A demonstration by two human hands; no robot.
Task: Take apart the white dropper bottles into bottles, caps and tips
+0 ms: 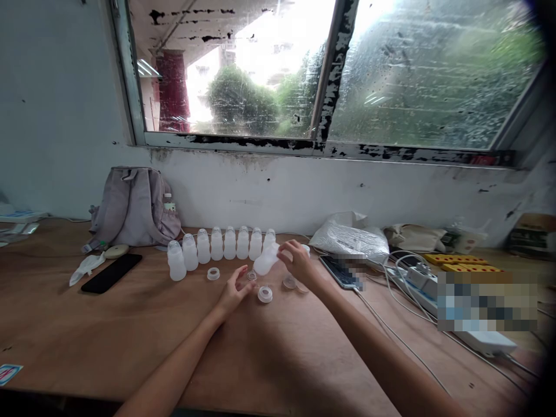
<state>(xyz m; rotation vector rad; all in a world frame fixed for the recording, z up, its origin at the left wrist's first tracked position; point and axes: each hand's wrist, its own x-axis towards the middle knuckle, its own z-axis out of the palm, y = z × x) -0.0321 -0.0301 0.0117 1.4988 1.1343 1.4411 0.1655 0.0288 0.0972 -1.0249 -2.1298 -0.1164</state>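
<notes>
My right hand (297,263) grips a translucent white baby bottle (266,260), which tilts just above the table. My left hand (234,292) is open, its thumb and fingers apart, close to a small round disc (252,275); whether it touches the disc I cannot tell. Just right of the left fingertips lies a white collar ring (264,295). Another white ring (213,274) sits farther left. Behind the hands, several capped baby bottles (217,244) stand upright in a row. Clear round lids (289,282) lie partly hidden by my right wrist.
A grey backpack (130,205) leans on the wall at the left, with a black phone (112,274) before it. To the right are a silvery bag (351,238), a charging phone (339,271), white cables and a power strip (482,339).
</notes>
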